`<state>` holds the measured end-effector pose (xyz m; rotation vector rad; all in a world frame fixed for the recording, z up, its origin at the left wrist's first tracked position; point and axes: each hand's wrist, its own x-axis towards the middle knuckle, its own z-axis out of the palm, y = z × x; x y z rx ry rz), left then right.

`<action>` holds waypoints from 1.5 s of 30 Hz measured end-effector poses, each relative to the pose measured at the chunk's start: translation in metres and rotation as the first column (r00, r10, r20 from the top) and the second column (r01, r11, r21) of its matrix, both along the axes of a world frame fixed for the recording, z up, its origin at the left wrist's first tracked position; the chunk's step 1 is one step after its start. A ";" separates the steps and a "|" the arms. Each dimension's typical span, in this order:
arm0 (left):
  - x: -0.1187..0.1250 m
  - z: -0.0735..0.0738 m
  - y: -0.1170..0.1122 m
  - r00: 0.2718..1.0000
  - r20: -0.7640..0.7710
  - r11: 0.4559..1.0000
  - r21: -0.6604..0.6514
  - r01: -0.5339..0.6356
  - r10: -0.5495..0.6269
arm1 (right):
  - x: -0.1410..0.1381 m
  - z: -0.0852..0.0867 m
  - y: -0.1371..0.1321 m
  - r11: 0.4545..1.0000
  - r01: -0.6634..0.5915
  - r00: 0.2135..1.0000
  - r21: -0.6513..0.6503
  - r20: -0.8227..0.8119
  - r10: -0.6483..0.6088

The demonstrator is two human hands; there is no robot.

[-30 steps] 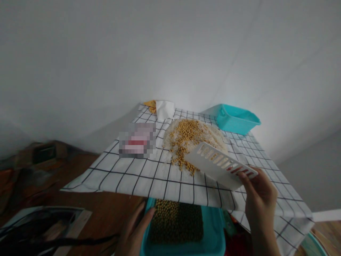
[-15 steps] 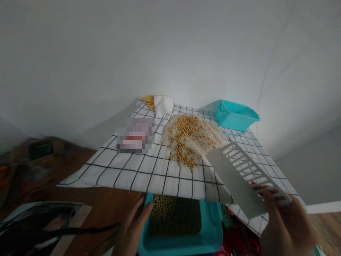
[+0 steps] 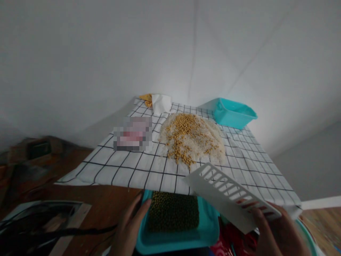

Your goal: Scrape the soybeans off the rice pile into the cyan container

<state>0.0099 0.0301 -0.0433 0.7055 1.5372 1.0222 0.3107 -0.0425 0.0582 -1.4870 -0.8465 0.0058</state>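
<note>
My right hand grips a white slotted plastic scraper, held tilted over the near edge of the checked cloth. My left hand rests against the left rim of a teal tray filled with greenish beans, held just below the cloth's edge. On the cloth lies a heap of white rice mixed with yellow soybeans, beyond the scraper.
An empty teal tub stands at the cloth's far right. A white and yellow wad lies at the far edge, a blurred pink packet left of the heap. Brown table and dark cables at left.
The scraper has left the heap, swung right, then come back toward me over the bean tray. My left hand stays on the tray's rim.
</note>
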 end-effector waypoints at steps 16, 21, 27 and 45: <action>0.004 -0.001 0.002 0.995 -0.090 0.994 0.102 -0.043 0.052 | -0.005 0.022 0.041 0.994 -0.106 0.992 -0.013 -0.067 0.105; 0.002 -0.001 0.001 0.996 -0.077 0.996 0.075 -0.038 0.044 | -0.008 0.019 0.045 0.983 -0.181 0.976 -0.028 -0.131 0.176; 0.006 0.007 0.003 0.999 -0.040 0.998 0.049 -0.034 0.036 | -0.005 0.021 0.042 0.988 -0.143 0.986 -0.059 -0.092 0.137; 0.011 0.010 0.004 0.998 0.029 0.998 0.039 -0.049 0.048 | 0.010 0.011 0.019 0.998 -0.062 0.982 -0.008 -0.181 0.060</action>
